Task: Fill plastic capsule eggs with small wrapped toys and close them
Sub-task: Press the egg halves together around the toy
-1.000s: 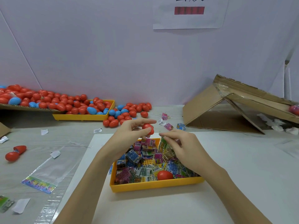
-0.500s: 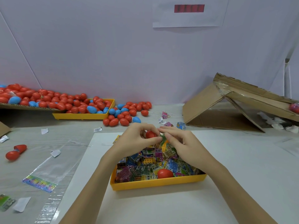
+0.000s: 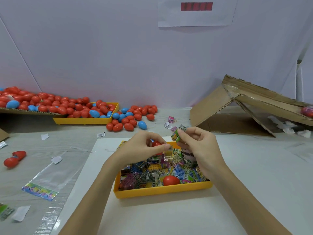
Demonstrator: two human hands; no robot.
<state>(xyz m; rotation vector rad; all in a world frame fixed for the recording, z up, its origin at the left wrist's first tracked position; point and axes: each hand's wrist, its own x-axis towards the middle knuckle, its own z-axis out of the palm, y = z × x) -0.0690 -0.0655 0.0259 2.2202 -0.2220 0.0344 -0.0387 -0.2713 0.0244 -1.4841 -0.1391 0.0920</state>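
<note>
The left hand (image 3: 142, 146) curls round a red egg (image 3: 156, 144) at the middle of the frame, and the right hand (image 3: 196, 146) pinches a green wrapped toy (image 3: 176, 135) just beside it. I think the toy should go in straight, so the wrapper does not catch. Below sits the yellow tray (image 3: 160, 191) of toys. There is open white sheet (image 3: 254, 192) at lower right, and the box (image 3: 237, 106) stays far off.

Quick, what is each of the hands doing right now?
Left hand: fingers curled round a red egg.
Right hand: pinching a small green wrapped toy above the yellow tray.
</note>
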